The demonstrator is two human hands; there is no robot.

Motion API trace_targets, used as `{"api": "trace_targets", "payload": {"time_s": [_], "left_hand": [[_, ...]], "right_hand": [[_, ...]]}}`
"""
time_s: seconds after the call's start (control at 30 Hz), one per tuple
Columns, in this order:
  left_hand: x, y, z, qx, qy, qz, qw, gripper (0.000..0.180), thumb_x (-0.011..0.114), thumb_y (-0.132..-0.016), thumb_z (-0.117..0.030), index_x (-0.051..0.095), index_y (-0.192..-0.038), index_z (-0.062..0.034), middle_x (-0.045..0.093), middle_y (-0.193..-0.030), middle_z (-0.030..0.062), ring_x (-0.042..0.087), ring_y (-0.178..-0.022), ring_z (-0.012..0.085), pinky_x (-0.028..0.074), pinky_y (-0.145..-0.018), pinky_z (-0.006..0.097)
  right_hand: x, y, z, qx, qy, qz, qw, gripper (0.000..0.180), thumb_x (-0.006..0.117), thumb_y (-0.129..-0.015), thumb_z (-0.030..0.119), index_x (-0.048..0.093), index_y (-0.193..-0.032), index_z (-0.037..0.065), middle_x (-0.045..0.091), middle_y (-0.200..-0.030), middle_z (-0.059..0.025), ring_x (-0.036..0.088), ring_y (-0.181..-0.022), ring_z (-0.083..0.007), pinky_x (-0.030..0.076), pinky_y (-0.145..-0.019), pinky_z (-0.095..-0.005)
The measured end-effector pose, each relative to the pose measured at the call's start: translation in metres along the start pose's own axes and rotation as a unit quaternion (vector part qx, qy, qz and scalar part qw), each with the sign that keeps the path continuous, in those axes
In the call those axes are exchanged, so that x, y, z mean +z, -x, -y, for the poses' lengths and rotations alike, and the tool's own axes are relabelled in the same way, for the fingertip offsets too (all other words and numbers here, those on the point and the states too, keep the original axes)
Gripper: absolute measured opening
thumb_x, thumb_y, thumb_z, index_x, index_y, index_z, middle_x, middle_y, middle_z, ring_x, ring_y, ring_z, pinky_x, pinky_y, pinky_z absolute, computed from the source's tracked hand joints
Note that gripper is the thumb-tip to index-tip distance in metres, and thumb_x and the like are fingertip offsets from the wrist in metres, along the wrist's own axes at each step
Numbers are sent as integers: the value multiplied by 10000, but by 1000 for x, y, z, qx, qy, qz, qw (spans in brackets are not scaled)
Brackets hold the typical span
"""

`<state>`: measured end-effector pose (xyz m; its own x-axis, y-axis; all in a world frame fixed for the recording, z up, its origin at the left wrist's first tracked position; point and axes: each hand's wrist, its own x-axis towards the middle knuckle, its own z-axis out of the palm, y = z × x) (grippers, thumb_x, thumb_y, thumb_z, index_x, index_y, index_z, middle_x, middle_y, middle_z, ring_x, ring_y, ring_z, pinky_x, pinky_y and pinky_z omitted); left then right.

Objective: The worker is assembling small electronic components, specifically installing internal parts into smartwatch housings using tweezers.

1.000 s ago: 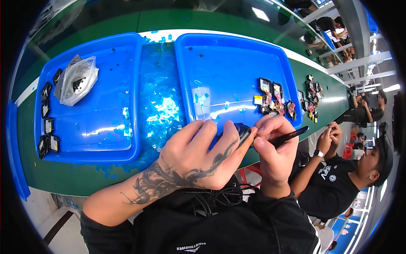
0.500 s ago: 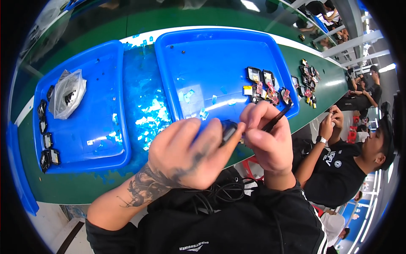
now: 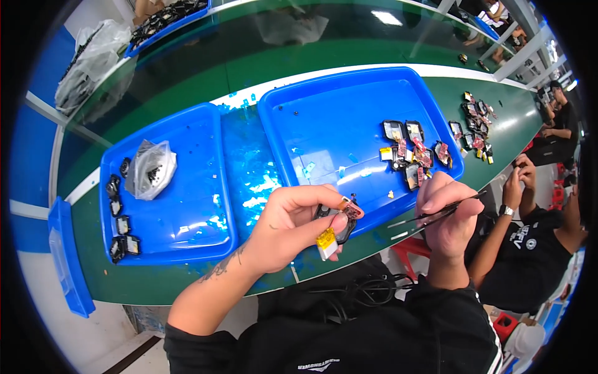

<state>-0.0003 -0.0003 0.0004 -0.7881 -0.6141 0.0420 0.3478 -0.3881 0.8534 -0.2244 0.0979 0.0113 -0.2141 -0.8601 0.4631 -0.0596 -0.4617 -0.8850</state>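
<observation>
That small black part with its yellow battery pack (image 3: pixel 327 242) dangling sits pinched in your left hand (image 3: pixel 293 227), fingers curled tight around it, just over the near rim of the right blue tray (image 3: pixel 324 124). Your right hand (image 3: pixel 447 215) grips black tweezers (image 3: pixel 436 214), tips aimed toward the part. More parts (image 3: pixel 414 153) lie in that tray; a plastic bag (image 3: pixel 151 169) rests in the left tray (image 3: pixel 193 230).

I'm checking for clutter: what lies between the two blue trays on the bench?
In the head view, a strip of shiny blue film scraps covers the green bench between the left tray and the right tray.
</observation>
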Motion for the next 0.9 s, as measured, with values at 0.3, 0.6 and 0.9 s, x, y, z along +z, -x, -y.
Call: {"api": "trace_targets", "payload": {"time_s": [0.3,0.6,0.9], "left_hand": [[-5,0,-2,-18,97,60,993,167,617,-877,-114,612,-964,29,552,-838,99,601,-601,200,478,-493,292],[-7,1,-1,-50,114,104,987,115,595,-881,-48,597,-978,16,591,-899,99,601,-656,165,491,-531,273],[5,0,-9,-31,-69,37,996,183,585,-851,-13,576,-1026,40,572,-872,132,630,-679,198,524,-558,298]], "right_hand": [[25,-4,19,-116,81,-17,990,354,680,-837,340,701,-898,-9,635,-858,-156,652,-739,-209,543,-668,-291],[13,-18,27,-228,230,201,925,279,772,-717,140,698,-949,4,667,-937,-151,685,-795,-253,579,-671,-326],[15,-13,26,-257,262,200,908,258,779,-705,118,690,-919,5,667,-894,-138,688,-750,-242,579,-616,-308]]}}
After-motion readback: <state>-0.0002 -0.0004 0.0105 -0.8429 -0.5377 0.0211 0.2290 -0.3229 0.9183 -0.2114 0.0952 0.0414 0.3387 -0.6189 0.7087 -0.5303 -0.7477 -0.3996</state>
